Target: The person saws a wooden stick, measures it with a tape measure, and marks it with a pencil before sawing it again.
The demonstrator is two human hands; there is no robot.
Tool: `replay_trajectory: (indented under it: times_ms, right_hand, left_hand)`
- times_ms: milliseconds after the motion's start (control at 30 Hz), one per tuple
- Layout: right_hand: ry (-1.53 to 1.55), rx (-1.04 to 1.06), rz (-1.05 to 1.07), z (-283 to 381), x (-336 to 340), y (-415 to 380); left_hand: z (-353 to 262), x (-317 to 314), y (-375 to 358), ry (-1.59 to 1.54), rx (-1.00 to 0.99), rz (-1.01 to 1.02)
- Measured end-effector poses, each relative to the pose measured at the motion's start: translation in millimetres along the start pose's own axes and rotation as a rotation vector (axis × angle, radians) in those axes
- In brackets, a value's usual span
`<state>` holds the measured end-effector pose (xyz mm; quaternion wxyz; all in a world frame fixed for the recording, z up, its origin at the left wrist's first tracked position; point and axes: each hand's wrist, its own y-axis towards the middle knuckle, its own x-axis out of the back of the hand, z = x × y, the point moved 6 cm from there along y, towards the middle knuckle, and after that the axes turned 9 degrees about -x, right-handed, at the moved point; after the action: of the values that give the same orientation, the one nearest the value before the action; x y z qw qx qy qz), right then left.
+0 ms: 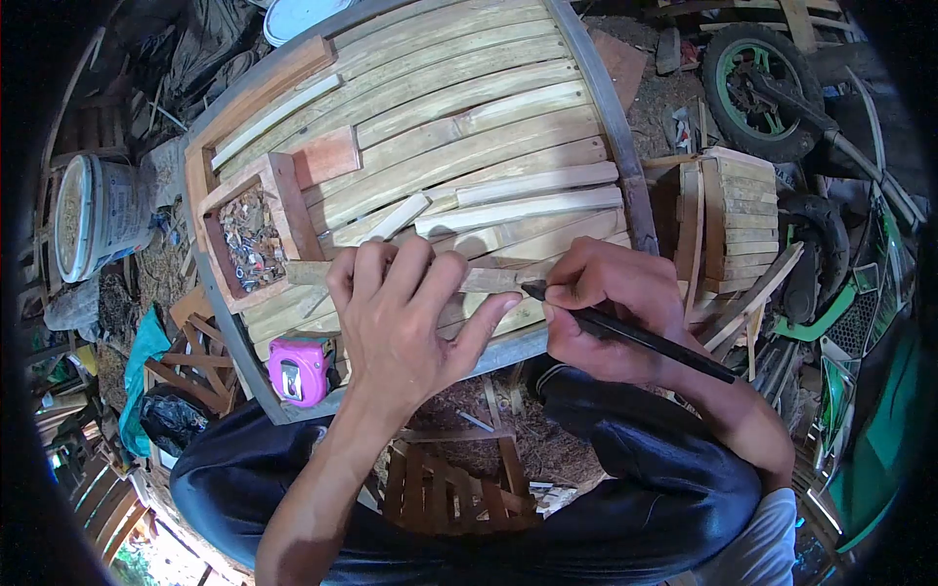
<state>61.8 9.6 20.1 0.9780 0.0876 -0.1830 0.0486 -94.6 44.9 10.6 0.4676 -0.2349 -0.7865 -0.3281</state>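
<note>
My left hand (401, 322) lies over a narrow wooden strip (493, 280), its fingers curled across the far side and its thumb stretched along the near edge. The strip runs crosswise over the slatted bench top. In my right hand (620, 308) a long black pen (655, 342) is pinched, with its tip right at the strip's right end. A pink tape measure (299, 371) rests on the bench's near left corner. Several pale wooden strips (537, 203) lie just beyond my hands.
A wooden box of screws and small hardware (252, 234) sits at the bench's left side, beside a short reddish board (327, 156). The bench has a grey frame (611, 98). A white bucket (98, 220) stands left; a slatted wooden piece (747, 220) and a green-rimmed wheel (757, 93) lie right.
</note>
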Motion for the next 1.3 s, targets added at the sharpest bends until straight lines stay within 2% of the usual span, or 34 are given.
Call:
replay_trajectory:
  times_ms: [467, 567, 667, 767, 867, 967, 1067, 1167, 1300]
  right_hand:
    - [0.000, 0.030, 0.031, 0.8, -0.6, 2.3]
    - [-0.016, -0.043, -0.025, 0.1, 0.5, 1.8]
    - [0.016, 0.018, 0.051, 1.0, 0.0, 4.2]
    - [0.027, -0.041, -0.040, -2.0, 1.4, 2.4]
    - [0.030, -0.039, 0.046, -1.0, 0.1, 2.9]
    - [0.013, -0.063, -0.052, -3.8, 1.7, 2.7]
    - [-0.001, -0.029, 0.039, -1.8, 0.9, 3.8]
    - [-0.018, -0.093, -0.036, -1.9, 4.3, 5.1]
    - [0.008, -0.141, -0.020, -2.7, 3.7, 6.5]
  left_hand:
    - [0.8, -0.5, -1.5, 0.022, -0.014, -0.003]
    - [0.9, -0.4, -1.2, 0.017, -0.012, 0.004]
    - [0.8, -0.6, -1.5, 0.020, -0.011, 0.004]
    - [1.0, -1.1, -1.5, 0.015, -0.014, -0.003]
    - [1.0, -0.9, -1.9, 0.014, -0.009, 0.014]
    - [0.7, -0.6, -1.2, 0.023, -0.020, -0.001]
    - [0.4, -0.5, -1.3, 0.017, -0.009, 0.004]
    - [0.5, -1.0, -1.4, 0.026, -0.019, -0.007]
    - [0.8, -0.9, -1.4, 0.017, -0.014, 0.004]
